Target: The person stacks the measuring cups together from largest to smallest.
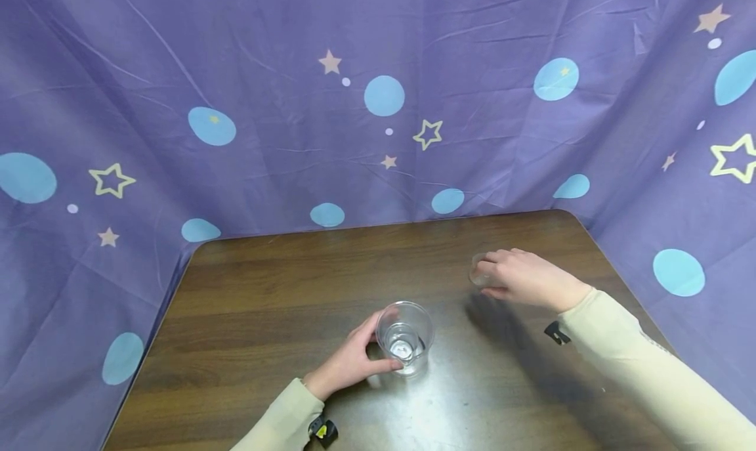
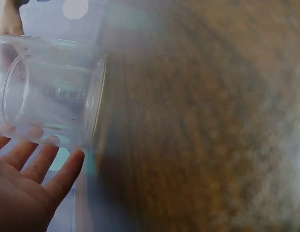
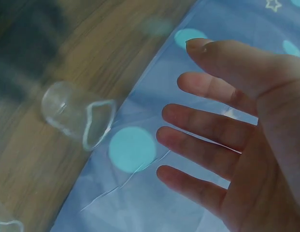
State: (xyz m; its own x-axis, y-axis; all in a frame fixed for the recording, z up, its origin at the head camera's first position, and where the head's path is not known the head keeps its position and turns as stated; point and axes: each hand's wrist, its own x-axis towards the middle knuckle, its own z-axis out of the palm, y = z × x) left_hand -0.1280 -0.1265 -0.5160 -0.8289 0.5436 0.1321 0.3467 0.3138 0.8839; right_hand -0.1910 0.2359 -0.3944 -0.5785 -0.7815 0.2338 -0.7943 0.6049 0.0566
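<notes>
My left hand (image 1: 351, 359) grips a clear beaker (image 1: 422, 326) from its left side, thumb in front and fingers behind. Clear liquid seems to lie low in it. In the left wrist view, the left fingers (image 2: 66, 176) reach to the wall of the beaker (image 2: 55, 104), which has faint markings. My right hand (image 1: 525, 279) is over the right part of the table, beside a smaller clear cup (image 1: 477, 274) that it partly hides. In the right wrist view, the right hand (image 3: 222, 130) has its fingers extended and spread, apart from the clear cup (image 3: 72, 113).
The brown wooden table (image 1: 266, 293) shows a bright glare near its front. A purple curtain (image 1: 266, 77) with stars and blue spots hangs behind it and at both sides. Part of another clear rimmed vessel (image 3: 7, 224) shows at the right wrist view's lower left corner.
</notes>
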